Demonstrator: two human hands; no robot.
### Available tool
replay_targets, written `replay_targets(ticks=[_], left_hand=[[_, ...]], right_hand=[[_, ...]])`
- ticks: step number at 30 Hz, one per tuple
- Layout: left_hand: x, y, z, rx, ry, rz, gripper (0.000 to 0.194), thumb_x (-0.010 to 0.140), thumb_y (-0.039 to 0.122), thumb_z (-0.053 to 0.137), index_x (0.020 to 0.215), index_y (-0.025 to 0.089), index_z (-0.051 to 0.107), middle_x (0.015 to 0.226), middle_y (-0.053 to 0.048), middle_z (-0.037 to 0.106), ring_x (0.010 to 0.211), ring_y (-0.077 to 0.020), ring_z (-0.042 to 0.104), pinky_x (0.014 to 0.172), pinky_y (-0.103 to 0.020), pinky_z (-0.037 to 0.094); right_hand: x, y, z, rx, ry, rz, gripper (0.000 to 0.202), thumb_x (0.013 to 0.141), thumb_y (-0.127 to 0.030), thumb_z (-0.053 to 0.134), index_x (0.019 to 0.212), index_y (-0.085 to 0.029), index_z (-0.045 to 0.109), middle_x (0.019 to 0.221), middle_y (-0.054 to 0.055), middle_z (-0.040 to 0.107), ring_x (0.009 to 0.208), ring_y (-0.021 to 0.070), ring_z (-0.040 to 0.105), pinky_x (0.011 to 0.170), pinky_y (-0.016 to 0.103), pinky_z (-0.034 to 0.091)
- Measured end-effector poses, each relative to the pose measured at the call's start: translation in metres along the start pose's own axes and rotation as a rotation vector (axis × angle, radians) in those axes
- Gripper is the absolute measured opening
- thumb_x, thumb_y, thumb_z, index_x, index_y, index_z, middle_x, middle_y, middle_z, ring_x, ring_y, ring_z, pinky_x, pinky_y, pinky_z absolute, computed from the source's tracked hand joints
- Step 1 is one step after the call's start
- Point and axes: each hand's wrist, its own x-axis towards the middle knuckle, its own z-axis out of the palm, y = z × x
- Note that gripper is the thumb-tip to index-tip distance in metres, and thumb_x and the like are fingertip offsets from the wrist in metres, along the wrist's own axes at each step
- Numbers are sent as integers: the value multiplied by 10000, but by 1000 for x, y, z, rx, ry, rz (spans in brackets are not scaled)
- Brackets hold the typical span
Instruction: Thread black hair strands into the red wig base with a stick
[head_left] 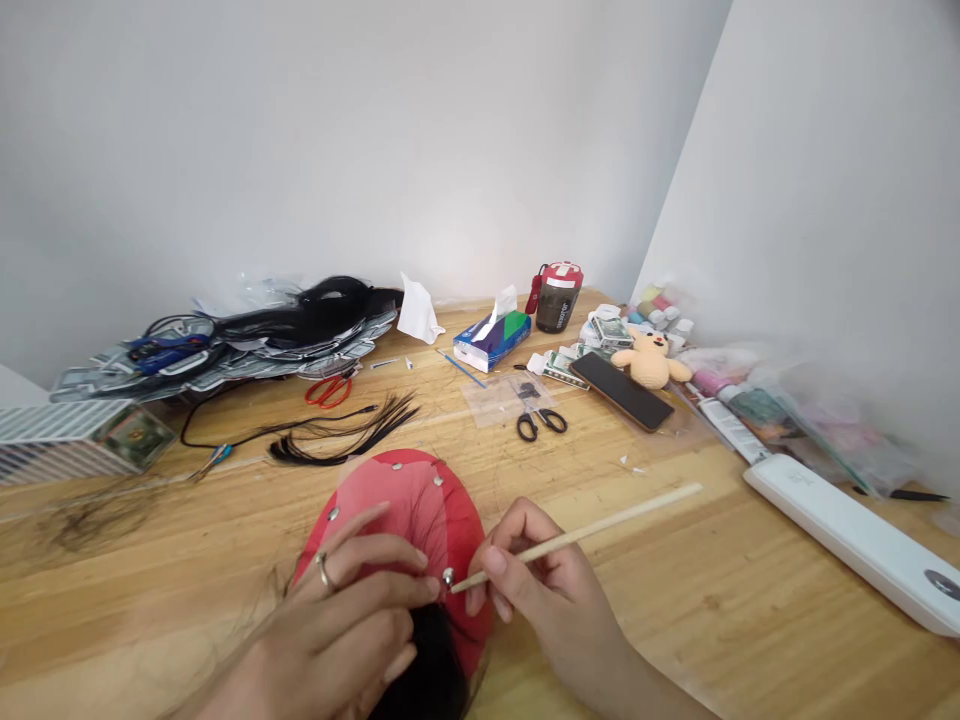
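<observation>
A red dome-shaped wig block [420, 505], covered with sheer netting and studded with silver pins, stands at the near edge of the wooden table [675, 610]. Black hair [427, 670] covers its near side. My left hand [341, 620], with a ring on one finger, rests on the block and pinches strands of hair at its fingertips. My right hand [536, 580] grips a thin, pale wooden-handled needle tool [592, 530] like a pen. Its tip meets the netting beside a silver pin, just right of my left fingertips.
A loose bundle of black hair [345, 430] lies behind the block. Black scissors [540, 420], red scissors [328, 390], a tissue box [491, 340], a phone [621, 390], a knitted bear [651, 360], a dark jar [559, 297] and a long white device [855, 540] lie around.
</observation>
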Motion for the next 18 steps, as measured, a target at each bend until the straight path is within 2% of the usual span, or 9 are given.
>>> replay_targets(ticks=[3, 6, 9, 11, 13, 15, 18], left_hand=[[5, 1, -9, -52, -67, -23, 204, 1054, 244, 513, 985, 271, 704, 1023, -15, 743, 908, -181, 710, 833, -235, 603], [17, 4, -16, -119, -192, -26, 275, 1024, 125, 448, 928, 271, 661, 911, 26, 746, 772, -138, 709, 728, -187, 565], [27, 6, -16, -113, -381, -96, 313, 1030, 139, 447, 822, 262, 645, 807, 38, 746, 725, -142, 714, 722, -209, 556], [28, 6, -12, -35, -494, -141, 345, 1047, 150, 456, 791, 250, 664, 758, 33, 735, 730, -155, 723, 779, -255, 565], [26, 3, -4, 33, -551, -148, 264, 1069, 211, 524, 884, 223, 711, 837, 13, 752, 791, -177, 736, 853, -341, 587], [23, 0, 4, 62, -558, -142, 155, 1057, 308, 629, 1093, 187, 719, 1059, -40, 761, 917, -210, 742, 879, -418, 612], [18, -5, 15, 105, -574, -128, 335, 1024, 371, 699, 1302, 189, 653, 1307, -99, 691, 1066, -253, 719, 898, -463, 629]], right_hand=[[2, -1, 0, 36, -2, 11, 508, 861, -645, 806, 750, -218, 554, 578, -56, 577, 535, 109, 532, 563, 223, 385], [3, 0, 0, 48, 0, 12, 528, 840, -659, 817, 736, -220, 542, 552, -63, 576, 514, 102, 521, 546, 215, 365], [5, 2, 0, 46, 7, 9, 537, 824, -665, 827, 729, -221, 540, 561, -53, 606, 493, 90, 479, 527, 211, 344], [7, 2, -1, 45, 14, 6, 534, 825, -659, 830, 729, -219, 543, 593, -34, 652, 488, 82, 458, 522, 211, 337], [7, 1, 0, 41, 12, 5, 535, 828, -665, 824, 726, -220, 544, 595, -28, 666, 484, 82, 449, 519, 212, 336], [7, 0, 1, 37, 4, 5, 540, 826, -678, 817, 724, -222, 546, 583, -31, 666, 479, 86, 446, 516, 216, 339], [6, -1, 2, 36, 3, 3, 543, 818, -695, 813, 728, -225, 555, 572, -33, 668, 483, 94, 458, 517, 222, 343]])
